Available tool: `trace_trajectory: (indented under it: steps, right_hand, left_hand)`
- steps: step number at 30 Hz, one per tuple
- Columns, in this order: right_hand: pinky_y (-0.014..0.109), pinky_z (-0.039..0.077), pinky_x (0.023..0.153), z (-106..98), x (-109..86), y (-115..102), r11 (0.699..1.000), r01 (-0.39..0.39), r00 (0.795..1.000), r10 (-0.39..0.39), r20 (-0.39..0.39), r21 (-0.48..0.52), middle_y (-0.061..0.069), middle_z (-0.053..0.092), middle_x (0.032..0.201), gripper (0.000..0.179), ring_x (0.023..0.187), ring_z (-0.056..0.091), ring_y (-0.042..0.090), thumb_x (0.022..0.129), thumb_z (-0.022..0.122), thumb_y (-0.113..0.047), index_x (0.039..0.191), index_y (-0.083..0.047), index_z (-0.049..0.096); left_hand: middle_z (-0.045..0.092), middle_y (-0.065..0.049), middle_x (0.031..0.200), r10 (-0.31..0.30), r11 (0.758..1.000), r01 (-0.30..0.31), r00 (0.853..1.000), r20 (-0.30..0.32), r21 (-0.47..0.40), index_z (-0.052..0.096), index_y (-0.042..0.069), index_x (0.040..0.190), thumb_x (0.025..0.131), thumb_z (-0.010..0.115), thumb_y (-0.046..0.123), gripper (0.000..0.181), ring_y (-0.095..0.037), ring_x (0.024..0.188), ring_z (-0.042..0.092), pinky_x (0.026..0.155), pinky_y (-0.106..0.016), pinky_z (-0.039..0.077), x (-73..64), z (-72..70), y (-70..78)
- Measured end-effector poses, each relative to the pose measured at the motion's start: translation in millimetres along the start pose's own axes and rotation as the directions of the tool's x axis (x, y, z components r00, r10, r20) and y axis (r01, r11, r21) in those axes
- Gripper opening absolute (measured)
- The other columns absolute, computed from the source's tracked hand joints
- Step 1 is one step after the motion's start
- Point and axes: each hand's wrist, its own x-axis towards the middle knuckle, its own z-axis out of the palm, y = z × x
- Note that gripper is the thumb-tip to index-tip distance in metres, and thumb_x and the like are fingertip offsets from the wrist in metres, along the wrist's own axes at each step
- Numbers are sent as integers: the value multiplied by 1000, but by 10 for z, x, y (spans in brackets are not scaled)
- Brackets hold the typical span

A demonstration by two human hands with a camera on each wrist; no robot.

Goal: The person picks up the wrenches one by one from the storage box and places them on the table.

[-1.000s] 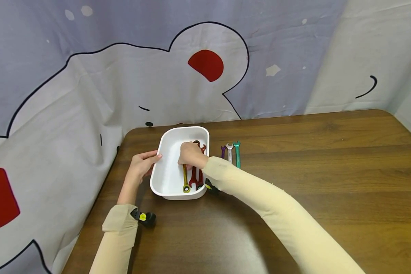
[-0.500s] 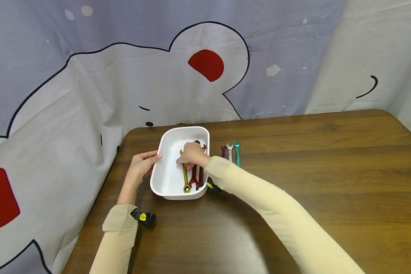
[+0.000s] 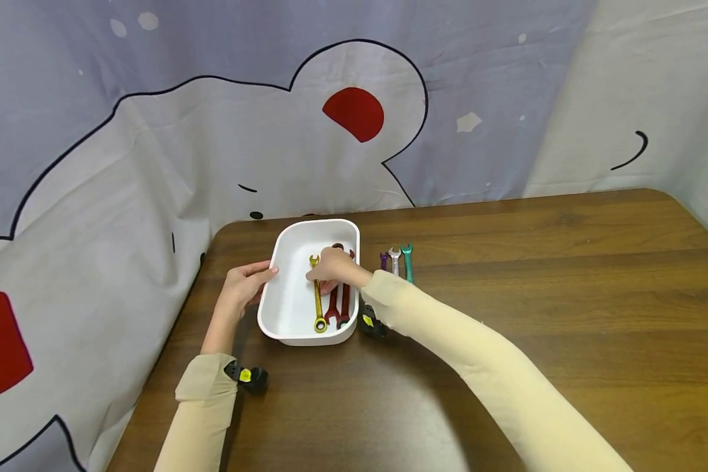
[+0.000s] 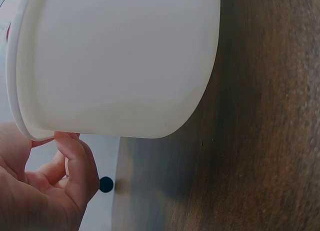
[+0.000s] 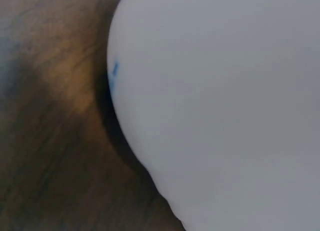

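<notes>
A white plastic tub (image 3: 289, 314) stands on the table. My left hand (image 3: 243, 286) grips its left rim, thumb over the edge and fingers below; the left wrist view shows the same hand (image 4: 60, 183) at the rim. Inside the tub, my right hand (image 3: 333, 267) has its fingers across the shaft of a yellow combination wrench (image 3: 318, 305), index finger on one side and thumb on the other. The wrench's open end shows beyond the fingers. Beside it lie two red wrenches (image 3: 333, 305), partly hidden by the right hand. Only the tub's outer wall (image 5: 210, 111) fills the right wrist view.
Right of the tub, a purple wrench (image 3: 383, 260), a silver wrench (image 3: 395, 260) and a green wrench (image 3: 408, 262) lie side by side, their lower ends behind the right sleeve (image 3: 425, 314). A printed curtain (image 3: 242, 144) hangs behind the wooden table (image 3: 566, 282).
My right hand has drawn back slightly to the right, uncovering the yellow wrench's open end. The left hand and the tub have stayed in place.
</notes>
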Motion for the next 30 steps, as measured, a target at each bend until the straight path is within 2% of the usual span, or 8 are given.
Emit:
trace_trajectory:
  steps: [4,9,11,14,18,26,30]
  right_hand:
    - [19,52,54,-1,-9,18,999,6,1000,-6,4,48,1,58,49,20,40,58,8,88,65,-20,81,-6,51]
    - [19,52,52,0,-9,24,998,22,1000,-22,-1,64,1,60,52,15,41,58,7,87,64,-15,85,-4,54]
    - [20,53,52,12,-12,23,994,26,1000,-27,5,102,3,61,54,15,41,58,8,88,65,-13,84,-2,55]
    - [23,54,53,34,-25,24,983,34,999,-38,18,180,6,61,55,18,41,58,10,89,65,-11,78,-1,55]
    - [25,56,55,55,-40,21,973,52,998,-58,22,223,7,60,56,24,43,59,12,91,64,-10,71,-3,52]
    - [27,56,57,60,-64,2,964,25,999,-31,17,264,7,60,59,22,46,60,14,92,65,-14,78,-4,51]
    - [28,57,59,67,-84,1,953,23,999,-31,21,302,9,60,57,24,47,60,14,90,67,-9,74,-4,50]
  left_hand:
    - [55,-18,134,-3,1000,3,1000,0,-1,51,8,139,94,61,32,52,-12,92,61,74,-24,53,7,3,-3]
    - [53,-17,136,-5,1000,5,1000,1,-4,52,8,139,94,62,33,52,-13,95,60,74,-24,52,9,5,5]
    - [53,-17,136,-6,1000,6,1000,2,-4,51,8,139,94,61,32,52,-14,96,59,73,-23,52,6,5,6]
    - [53,-17,137,-11,1000,11,1000,1,-4,51,8,139,94,61,32,52,-14,96,59,71,-22,52,1,4,4]
    - [52,-16,136,-23,1000,23,1000,-2,-10,51,9,139,94,62,32,52,-14,96,58,71,-21,52,-2,0,1]
    - [54,-14,132,-29,999,29,1000,-8,-24,51,8,139,93,63,31,52,-11,91,57,70,-21,52,5,7,2]
    - [56,-12,128,-24,999,23,1000,-7,-30,51,8,139,93,62,30,52,-9,88,58,68,-20,52,6,11,3]
